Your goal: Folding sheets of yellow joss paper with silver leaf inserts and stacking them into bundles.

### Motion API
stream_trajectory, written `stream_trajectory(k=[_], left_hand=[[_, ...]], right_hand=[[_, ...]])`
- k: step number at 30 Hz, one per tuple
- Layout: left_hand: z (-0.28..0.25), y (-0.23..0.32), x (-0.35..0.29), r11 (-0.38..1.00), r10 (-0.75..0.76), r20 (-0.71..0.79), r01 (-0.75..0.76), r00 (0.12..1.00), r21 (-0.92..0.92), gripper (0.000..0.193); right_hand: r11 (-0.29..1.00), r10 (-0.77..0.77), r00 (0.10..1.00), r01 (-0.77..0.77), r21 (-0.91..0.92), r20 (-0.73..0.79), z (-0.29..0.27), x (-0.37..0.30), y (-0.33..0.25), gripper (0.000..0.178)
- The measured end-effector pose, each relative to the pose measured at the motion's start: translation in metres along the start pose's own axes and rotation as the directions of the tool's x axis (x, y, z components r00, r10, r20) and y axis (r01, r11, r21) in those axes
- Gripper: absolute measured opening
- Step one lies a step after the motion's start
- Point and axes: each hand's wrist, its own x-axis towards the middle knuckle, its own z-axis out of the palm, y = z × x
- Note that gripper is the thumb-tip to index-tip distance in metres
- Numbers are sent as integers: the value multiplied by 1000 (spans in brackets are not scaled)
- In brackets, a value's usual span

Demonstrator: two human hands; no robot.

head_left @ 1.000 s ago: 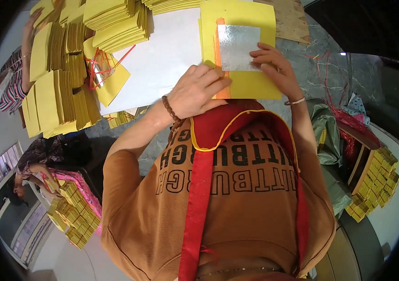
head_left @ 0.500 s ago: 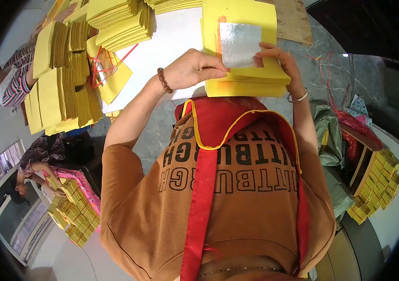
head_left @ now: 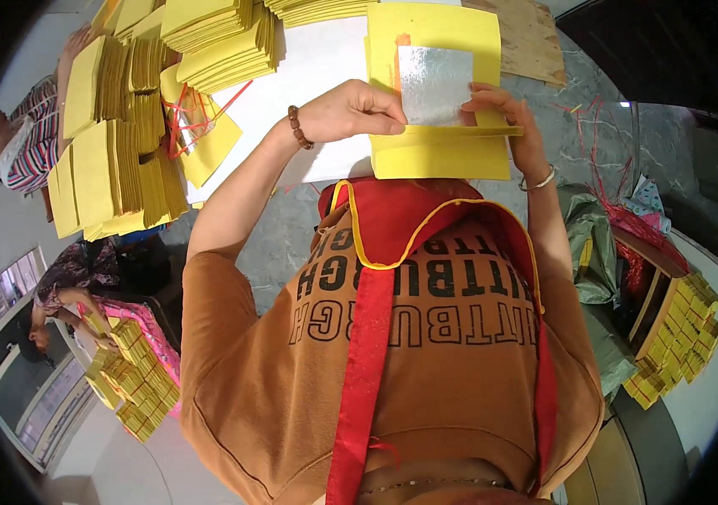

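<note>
A yellow paper sheet (head_left: 477, 50) with a silver foil square (head_left: 435, 84) and an orange patch lies in front of me, on top of more yellow paper. Its near edge is lifted into a narrow raised strip across the sheet, just below the foil. My left hand (head_left: 351, 114) pinches this strip near its left part, thumb and forefinger pressed together. At the right end, my right hand (head_left: 519, 126) grips the same sheet, its fingers bent over the foil's lower right corner; the thumb is mostly hidden.
Stacks of folded yellow paper (head_left: 115, 168) crowd the table's left side, with red strings (head_left: 195, 118) beside them. A white board (head_left: 317, 50) lies under the work. Two other people sit at the left. Bundled yellow paper (head_left: 679, 337) and a green-grey bag (head_left: 590, 244) are at the right.
The sheet's near edge has been lifted and now shows as a thinner strip, with more of the yellow paper below it in sight. Both hands keep nearly the same places.
</note>
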Motion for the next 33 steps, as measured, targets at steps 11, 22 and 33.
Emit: stream_trajectory(k=[11, 22, 33], left_hand=[[-2, -2, 3, 999, -21, -5, 20, 1000, -46, 12], [-4, -3, -7, 992, -28, -120, 13, 992, -124, 25], [23, -12, -8, 404, 577, -189, -77, 794, 911, 39]], right_hand=[[974, -40, 990, 69, -216, 135, -6, -1, -7, 61], [843, -91, 963, 209, -495, 253, -5, 2, -12, 29], [584, -329, 877, 480, -655, 351, -6, 8, -27, 36]])
